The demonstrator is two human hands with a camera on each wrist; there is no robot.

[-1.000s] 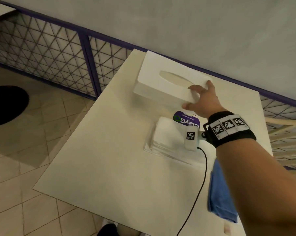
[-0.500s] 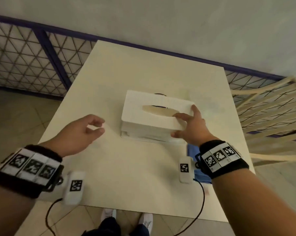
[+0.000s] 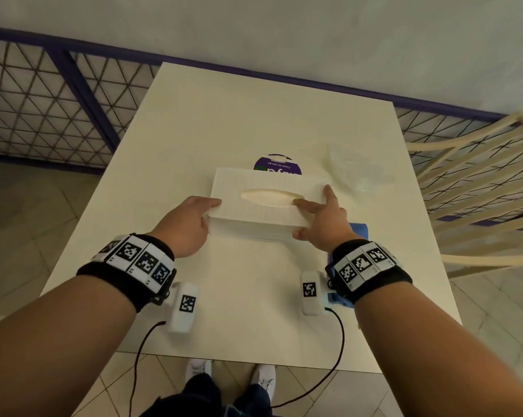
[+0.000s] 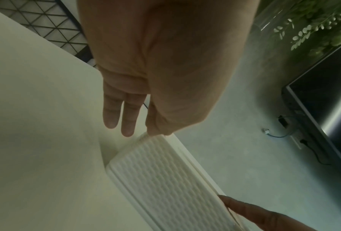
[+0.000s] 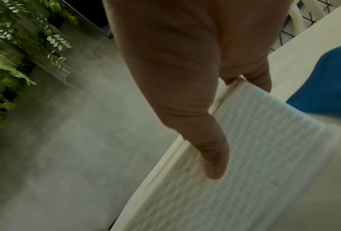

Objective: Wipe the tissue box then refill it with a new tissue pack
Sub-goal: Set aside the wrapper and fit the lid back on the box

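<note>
The white textured tissue box (image 3: 266, 203) sits across the middle of the cream table (image 3: 224, 121), its oval slot facing up. My right hand (image 3: 299, 218) grips its right end, fingers on the top and thumb on the front side. In the right wrist view the thumb of that hand (image 5: 236, 125) presses the patterned side of the box (image 5: 264, 148). My left hand (image 3: 212, 212) is at the left end, thumb tip on the top edge. Seen from the left wrist, that hand's (image 4: 138, 129) fingers hang straight beside the box (image 4: 165, 171). No tissue pack shows.
A blue cloth (image 3: 356, 233) lies on the table under my right wrist. Behind the box is a round purple label (image 3: 276, 167), and crumpled clear plastic (image 3: 350, 170) lies at the back right. A cream chair (image 3: 479, 188) stands to the right, a mesh fence (image 3: 43, 100) to the left.
My right hand brought the box from the far edge to the table's middle, over where the tissue pack lay. My left hand came in and reached the box's left end.
</note>
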